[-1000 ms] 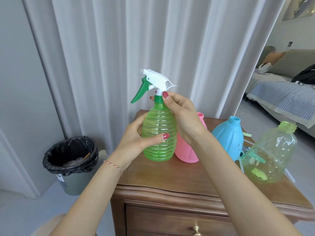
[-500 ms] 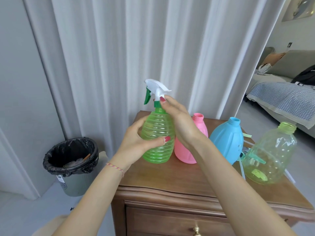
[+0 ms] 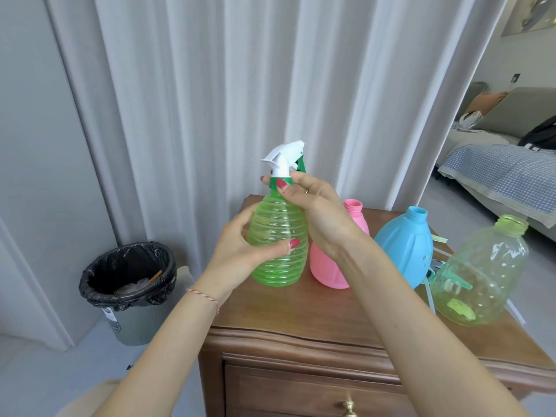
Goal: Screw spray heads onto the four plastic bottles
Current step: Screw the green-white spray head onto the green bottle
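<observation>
A ribbed green bottle (image 3: 278, 245) stands near the left end of the wooden cabinet top (image 3: 325, 308). My left hand (image 3: 240, 254) wraps around its body. A white spray head (image 3: 284, 159) with a green trigger sits on its neck, and the fingers of my right hand (image 3: 316, 206) pinch the green collar. Behind my right wrist stands a pink bottle (image 3: 331, 266) with an open neck. To its right are a blue bottle (image 3: 403, 248) and a clear green bottle (image 3: 481, 272), both without heads.
Loose spray heads with tubes (image 3: 436, 266) lie behind and beside the clear green bottle. A bin with a black liner (image 3: 129, 275) stands on the floor to the left. White curtains hang behind the cabinet. A bed (image 3: 505, 176) is at the right.
The spray head has turned on the green bottle: its trigger pointed left, now it points back and right. The bottle has come down a little towards the cabinet top.
</observation>
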